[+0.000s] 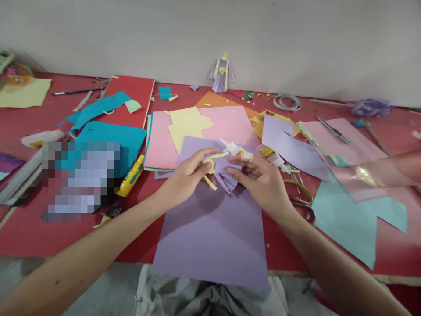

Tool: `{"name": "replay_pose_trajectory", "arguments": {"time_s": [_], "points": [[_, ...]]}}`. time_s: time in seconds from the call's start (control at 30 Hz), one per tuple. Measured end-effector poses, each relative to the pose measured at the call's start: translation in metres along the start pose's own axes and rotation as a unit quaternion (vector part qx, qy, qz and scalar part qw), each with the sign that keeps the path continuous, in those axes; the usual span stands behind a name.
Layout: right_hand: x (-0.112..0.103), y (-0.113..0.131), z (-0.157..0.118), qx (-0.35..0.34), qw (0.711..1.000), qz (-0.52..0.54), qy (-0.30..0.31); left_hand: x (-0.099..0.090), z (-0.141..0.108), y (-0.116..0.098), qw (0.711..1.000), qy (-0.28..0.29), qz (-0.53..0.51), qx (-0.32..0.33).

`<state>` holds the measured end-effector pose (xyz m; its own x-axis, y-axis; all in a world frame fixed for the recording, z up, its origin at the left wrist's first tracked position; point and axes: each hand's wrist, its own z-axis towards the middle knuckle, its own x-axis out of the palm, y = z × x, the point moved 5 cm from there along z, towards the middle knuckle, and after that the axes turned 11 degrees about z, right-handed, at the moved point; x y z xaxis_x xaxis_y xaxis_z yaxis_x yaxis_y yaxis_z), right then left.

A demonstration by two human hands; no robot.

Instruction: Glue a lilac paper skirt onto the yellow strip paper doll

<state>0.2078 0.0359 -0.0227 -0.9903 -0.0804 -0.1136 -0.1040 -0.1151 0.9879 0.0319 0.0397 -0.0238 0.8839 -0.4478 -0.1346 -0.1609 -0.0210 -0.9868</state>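
Between my hands is a small paper doll (223, 170) of folded purple and pale yellow paper, with a fringed purple lower part. My left hand (192, 171) pinches its yellow end between thumb and fingers. My right hand (259, 175), with a light wrap round one finger, is closed on the purple part. A white and yellow glue tube (271, 154) passes behind the right fingers, its white nozzle pointing left; I cannot tell whether they grip it. Below the doll lies a large purple sheet (210, 237), overhanging the table's front edge.
A finished-looking purple and yellow paper doll (222, 74) leans against the wall. Scissors (301, 199) lie right, near teal paper (348, 219). Another person's forearm (391, 169) reaches in from the right. A yellow glue stick (130, 176) and blue sheets (108, 136) lie left.
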Motion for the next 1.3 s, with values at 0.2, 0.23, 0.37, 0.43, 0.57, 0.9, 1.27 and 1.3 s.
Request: {"name": "replay_pose_trajectory", "arguments": {"time_s": [0.2, 0.23, 0.37, 0.43, 0.57, 0.9, 1.27, 1.3], "points": [[0.0004, 0.0002, 0.0007, 0.005, 1.0, 0.002, 0.0, -0.0002, 0.0005, 0.0005, 1.0, -0.001, -0.006, -0.001], [0.0005, 0.0003, 0.0009, 0.007, 1.0, 0.002, -0.001, -0.0001, 0.0005, 0.0004, 1.0, -0.003, 0.002, 0.0], [0.0009, 0.0004, 0.0006, 0.003, 1.0, -0.002, -0.008, 0.0006, -0.0012, 0.0006, 0.997, -0.01, 0.076, -0.005], [0.0011, -0.0002, 0.0, -0.001, 1.0, 0.001, -0.01, 0.0007, -0.0024, 0.0006, 0.992, -0.018, 0.125, -0.005], [0.0025, -0.0023, -0.0003, -0.001, 1.0, 0.013, -0.002, -0.0003, -0.0035, -0.0004, 0.985, -0.038, 0.169, 0.013], [0.0012, 0.0049, 0.0, -0.009, 1.0, 0.011, 0.0, -0.004, -0.0016, -0.0018, 0.992, -0.036, 0.116, 0.022], [0.0005, 0.0028, 0.0013, 0.01, 1.0, 0.022, 0.001, -0.0049, -0.0022, -0.0044, 0.991, -0.039, 0.125, 0.024], [0.0006, 0.0029, 0.0015, 0.015, 0.999, 0.03, 0.005, -0.0054, -0.0021, -0.0039, 0.991, -0.04, 0.123, 0.024]]}}
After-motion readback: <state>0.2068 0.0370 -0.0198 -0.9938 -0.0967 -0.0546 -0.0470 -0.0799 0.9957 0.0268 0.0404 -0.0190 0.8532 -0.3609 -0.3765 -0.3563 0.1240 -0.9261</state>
